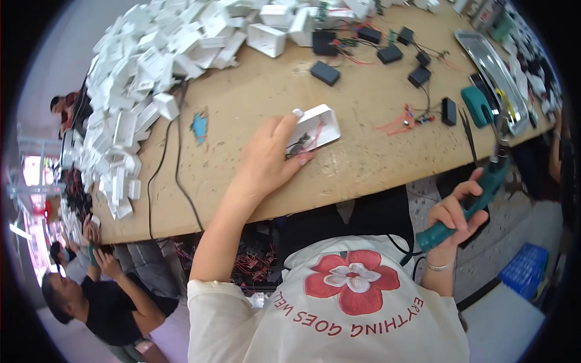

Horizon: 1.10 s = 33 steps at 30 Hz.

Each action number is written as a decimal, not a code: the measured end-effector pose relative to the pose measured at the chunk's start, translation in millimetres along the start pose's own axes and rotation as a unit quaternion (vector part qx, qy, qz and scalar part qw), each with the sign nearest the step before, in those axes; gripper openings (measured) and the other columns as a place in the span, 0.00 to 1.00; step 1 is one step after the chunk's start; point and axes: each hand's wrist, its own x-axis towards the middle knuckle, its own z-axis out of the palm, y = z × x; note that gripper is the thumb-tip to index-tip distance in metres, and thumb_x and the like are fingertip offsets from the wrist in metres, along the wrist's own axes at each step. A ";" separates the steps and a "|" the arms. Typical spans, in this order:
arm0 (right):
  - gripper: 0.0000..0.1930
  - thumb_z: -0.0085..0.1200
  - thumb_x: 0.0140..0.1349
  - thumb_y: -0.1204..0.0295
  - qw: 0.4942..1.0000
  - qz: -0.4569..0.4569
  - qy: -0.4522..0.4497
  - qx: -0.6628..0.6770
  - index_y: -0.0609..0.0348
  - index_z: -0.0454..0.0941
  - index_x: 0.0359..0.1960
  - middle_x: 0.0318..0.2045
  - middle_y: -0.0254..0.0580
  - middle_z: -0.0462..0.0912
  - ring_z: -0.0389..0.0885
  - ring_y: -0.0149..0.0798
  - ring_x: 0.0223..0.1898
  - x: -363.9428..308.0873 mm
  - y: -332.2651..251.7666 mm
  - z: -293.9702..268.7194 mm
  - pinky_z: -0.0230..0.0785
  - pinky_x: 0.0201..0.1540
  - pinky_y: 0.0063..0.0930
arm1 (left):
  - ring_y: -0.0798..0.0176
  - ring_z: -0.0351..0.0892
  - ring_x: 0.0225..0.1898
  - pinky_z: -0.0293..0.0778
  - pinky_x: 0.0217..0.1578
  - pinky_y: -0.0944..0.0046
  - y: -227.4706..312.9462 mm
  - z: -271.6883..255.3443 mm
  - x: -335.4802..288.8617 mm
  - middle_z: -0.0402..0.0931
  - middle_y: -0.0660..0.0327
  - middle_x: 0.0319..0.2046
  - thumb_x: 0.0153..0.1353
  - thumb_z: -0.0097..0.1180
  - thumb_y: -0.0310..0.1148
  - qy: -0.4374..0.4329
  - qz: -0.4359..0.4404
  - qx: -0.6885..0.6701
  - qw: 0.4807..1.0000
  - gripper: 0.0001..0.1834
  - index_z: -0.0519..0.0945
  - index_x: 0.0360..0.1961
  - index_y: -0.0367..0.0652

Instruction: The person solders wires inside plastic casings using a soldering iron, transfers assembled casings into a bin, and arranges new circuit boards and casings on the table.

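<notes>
My left hand (269, 154) is closed on the near left end of a white plastic case (327, 127), which rests on the table. Inside the case are thin red wires (318, 134) and small dark parts, partly covered by my fingers. To the right, my right hand (457, 212) is wrapped round the handle of a green corded hand tool (490, 181). The tool points up and away, past the table's near edge, and its metal shaft (501, 145) reaches toward a teal rounded piece (477, 106). Whether the shaft touches that piece, I cannot tell.
White plastic cases (151, 66) are heaped along the left and far side. Black boxes (390, 54) with wires lie at the far right, near a metal tray (484, 57) and black tweezers (468, 133). Black cables (177, 151) cross the table. A co-worker (103, 302) sits at lower left.
</notes>
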 end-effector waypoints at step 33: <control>0.39 0.52 0.60 0.68 0.907 -0.115 0.098 -0.392 0.59 0.38 0.66 0.56 0.39 0.65 0.63 0.25 0.25 -56.0 -121.7 54.2 0.59 0.32 0.21 | 0.48 0.71 0.47 0.66 0.48 0.57 -248.9 -180.1 -19.9 0.72 0.44 0.43 0.58 0.51 0.27 0.215 -0.068 0.353 0.908 0.19 0.67 0.50 0.29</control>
